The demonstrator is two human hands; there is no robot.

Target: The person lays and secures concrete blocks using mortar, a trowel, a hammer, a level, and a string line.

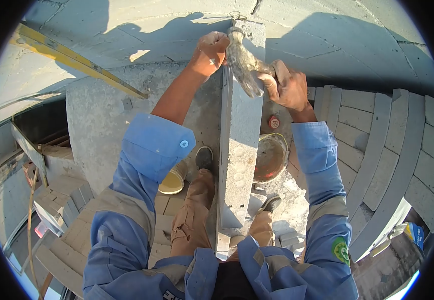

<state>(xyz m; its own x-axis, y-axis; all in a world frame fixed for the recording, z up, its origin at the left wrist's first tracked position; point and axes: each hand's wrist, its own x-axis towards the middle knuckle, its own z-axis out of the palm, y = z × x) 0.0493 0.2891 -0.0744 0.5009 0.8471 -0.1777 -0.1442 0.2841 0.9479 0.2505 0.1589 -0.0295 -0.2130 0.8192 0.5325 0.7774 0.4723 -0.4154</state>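
My right hand point(291, 86) is closed round the short visible part of the handle of a mortar-crusted claw hammer point(240, 56). The hammer's head lies over the far end of a narrow grey block wall point(242, 130), with its claw pointing towards me. My left hand point(213, 54) is closed at the left edge of the wall, close beside the hammer head. Whatever its fingers hold, if anything, is hidden. A thin bent wire point(236, 16) sticks up at the wall's far end.
A mortar bucket point(271, 159) stands right of the wall, and another bucket point(173, 179) stands left. A yellow level point(79, 62) leans at the upper left. Stacked blocks point(362, 127) fill the right side, and more blocks point(64, 197) lie at lower left. My feet straddle the wall.
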